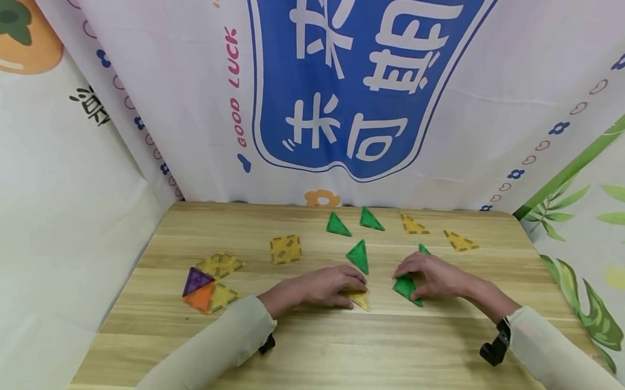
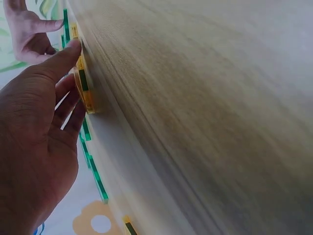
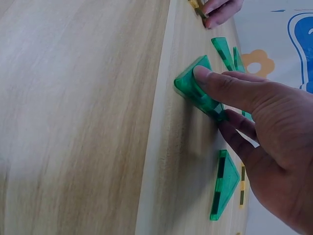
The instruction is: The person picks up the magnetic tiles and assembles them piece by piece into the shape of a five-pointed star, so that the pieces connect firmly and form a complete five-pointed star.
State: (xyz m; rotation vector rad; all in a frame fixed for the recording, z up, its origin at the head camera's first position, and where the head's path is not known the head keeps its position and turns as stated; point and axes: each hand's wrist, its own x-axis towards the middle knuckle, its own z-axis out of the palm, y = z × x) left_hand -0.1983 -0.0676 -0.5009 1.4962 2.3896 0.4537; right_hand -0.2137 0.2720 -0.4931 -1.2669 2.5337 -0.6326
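Near the middle of the table, my left hand [image 1: 335, 286] holds a translucent yellow triangular magnetic tile [image 1: 361, 300]. The left wrist view shows that yellow tile [image 2: 83, 81] edge-on between thumb and fingers. To the right, my right hand [image 1: 436, 275] pinches a green triangular magnetic tile [image 1: 406, 287]. In the right wrist view the thumb lies across the face of this green tile [image 3: 188, 83], and a shadow falls beside it. A second green tile [image 1: 423, 249] lies just behind the right hand, partly hidden by it. Another green tile [image 1: 359, 256] lies between and behind both hands.
Two green tiles [image 1: 338, 224] [image 1: 371, 219] and two yellow tiles [image 1: 412, 224] [image 1: 460, 241] lie along the table's back. A yellow square [image 1: 286, 250] sits left of centre. Farther left, purple [image 1: 198, 281], orange [image 1: 200, 298] and yellow tiles [image 1: 220, 264] form a cluster. A printed curtain hangs behind.
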